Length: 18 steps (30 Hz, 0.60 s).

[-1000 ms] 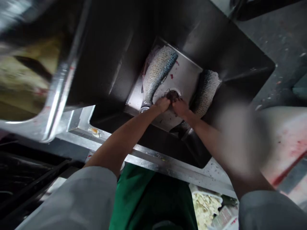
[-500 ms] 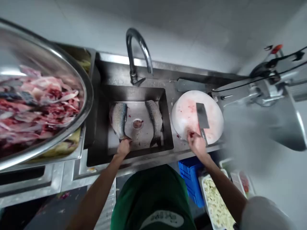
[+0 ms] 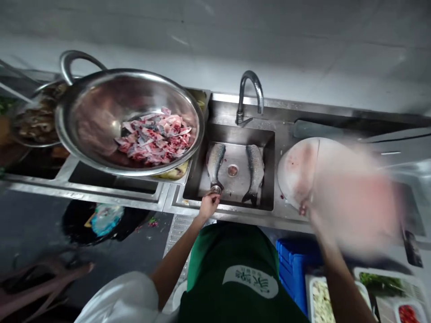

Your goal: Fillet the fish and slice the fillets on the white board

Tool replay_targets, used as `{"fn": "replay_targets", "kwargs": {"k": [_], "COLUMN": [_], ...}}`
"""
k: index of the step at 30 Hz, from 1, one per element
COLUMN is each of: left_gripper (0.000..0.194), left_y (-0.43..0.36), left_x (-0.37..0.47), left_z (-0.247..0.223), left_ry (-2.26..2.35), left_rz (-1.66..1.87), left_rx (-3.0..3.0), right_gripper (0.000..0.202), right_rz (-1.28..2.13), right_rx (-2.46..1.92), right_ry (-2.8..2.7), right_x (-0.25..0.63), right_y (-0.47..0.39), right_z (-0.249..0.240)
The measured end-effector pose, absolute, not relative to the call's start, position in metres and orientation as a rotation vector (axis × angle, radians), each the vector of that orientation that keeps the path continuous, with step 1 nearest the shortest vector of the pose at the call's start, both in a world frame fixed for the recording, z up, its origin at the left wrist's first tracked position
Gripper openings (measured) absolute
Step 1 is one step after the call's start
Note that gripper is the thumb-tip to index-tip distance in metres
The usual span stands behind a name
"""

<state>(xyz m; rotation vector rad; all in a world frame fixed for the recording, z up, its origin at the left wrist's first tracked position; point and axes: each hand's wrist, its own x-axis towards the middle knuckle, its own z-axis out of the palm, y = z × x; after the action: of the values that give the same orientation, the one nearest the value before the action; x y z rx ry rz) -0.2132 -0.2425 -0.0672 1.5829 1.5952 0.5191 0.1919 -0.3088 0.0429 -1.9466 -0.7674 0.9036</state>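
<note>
Two silvery fish lie in the steel sink, the left fish (image 3: 216, 160) and the right fish (image 3: 255, 170). My left hand (image 3: 208, 206) is closed at the left fish's tail, over the sink's front edge. A small round shiny thing (image 3: 214, 189) shows at its fingertips, its kind unclear. At the front edge of the round white chopping board (image 3: 296, 163) is my right hand (image 3: 305, 207), fingers curled but smeared, so its grip is hidden. Pinkish stains mark the board, whose right part is blurred. Farther right lies a grey blade with a dark handle (image 3: 412, 249).
A large steel bowl (image 3: 90, 130) of cut fish pieces stands left of the sink. The curved tap (image 3: 252, 76) rises behind the sink. Below the counter are a blue crate (image 3: 296, 269) and a white tub (image 3: 314, 287) of pale pieces. A black tub (image 3: 77, 222) sits lower left.
The view has swung left, bringing the whole steel bowl into sight. My left hand stays by the left fish's tail. The right hand remains at the board, now more blurred.
</note>
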Motion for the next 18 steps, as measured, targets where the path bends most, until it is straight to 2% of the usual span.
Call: {"fn": "replay_targets", "kwargs": {"k": [3, 5, 9, 14, 18], "left_gripper": [0.018, 0.021, 0.025, 0.041, 0.036], "left_y": [-0.278, -0.297, -0.303, -0.256, -0.217], "left_x": [-0.228, -0.231, -0.21, -0.159, -0.131], "left_z": [-0.049, -0.037, -0.028, -0.062, -0.101], "left_ry": [1.544, 1.514, 1.446, 1.329, 1.386], "left_rz": [0.715, 0.78, 0.747, 0.61, 0.431], "left_rx": [1.441, 1.341, 0.951, 0.295, 0.091], "right_gripper": [0.046, 0.057, 0.058, 0.055, 0.043], "right_rz": [1.114, 1.109, 1.388, 1.555, 1.612], "right_rx": [-1.713, -1.697, -1.643, -1.765, -1.88], "right_ry": [-0.594, -0.579, -0.461, -0.08, -0.114], "right_x": [0.126, 0.079, 0.011, -0.008, -0.004], "right_y": [-0.285, -0.258, -0.205, -0.187, -0.192], "right_z": [0.043, 0.033, -0.019, -0.11, -0.161]}}
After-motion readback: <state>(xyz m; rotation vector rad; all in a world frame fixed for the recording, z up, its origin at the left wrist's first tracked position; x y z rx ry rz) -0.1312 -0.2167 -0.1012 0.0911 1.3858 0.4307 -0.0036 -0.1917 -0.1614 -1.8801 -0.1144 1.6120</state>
